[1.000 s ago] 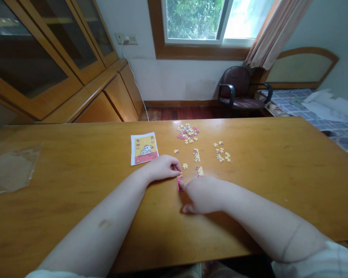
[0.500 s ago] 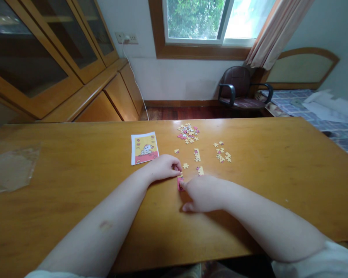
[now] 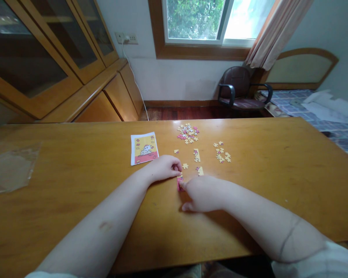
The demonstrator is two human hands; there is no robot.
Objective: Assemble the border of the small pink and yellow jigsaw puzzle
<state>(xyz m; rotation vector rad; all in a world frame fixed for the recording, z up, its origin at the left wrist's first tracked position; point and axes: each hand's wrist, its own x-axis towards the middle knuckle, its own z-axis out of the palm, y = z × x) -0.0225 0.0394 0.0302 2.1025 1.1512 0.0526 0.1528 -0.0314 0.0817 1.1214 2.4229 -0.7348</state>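
Observation:
A small strip of joined pink and yellow puzzle pieces (image 3: 179,183) lies on the wooden table before me. At its upper end, my left hand (image 3: 168,166) is closed, thumb and forefinger pinched on a yellow puzzle piece (image 3: 179,175) mostly hidden by the fingertips. The index finger of my right hand (image 3: 204,193) presses on the pink part, its thumb held apart on the table side. Just beyond lie a loose yellow piece (image 3: 185,166), a short joined section (image 3: 201,170), a longer joined section (image 3: 197,155) and a single edge piece (image 3: 176,151).
A heap of mixed pieces (image 3: 188,133) lies at the far middle, and a smaller group of yellow pieces (image 3: 221,155) to the right. The printed reference picture (image 3: 145,148) is left of them. A clear plastic bag (image 3: 13,168) rests at the table's left.
Almost nothing differs. Both hands stay in the same place on the pink strip, and the pieces around them have not moved.

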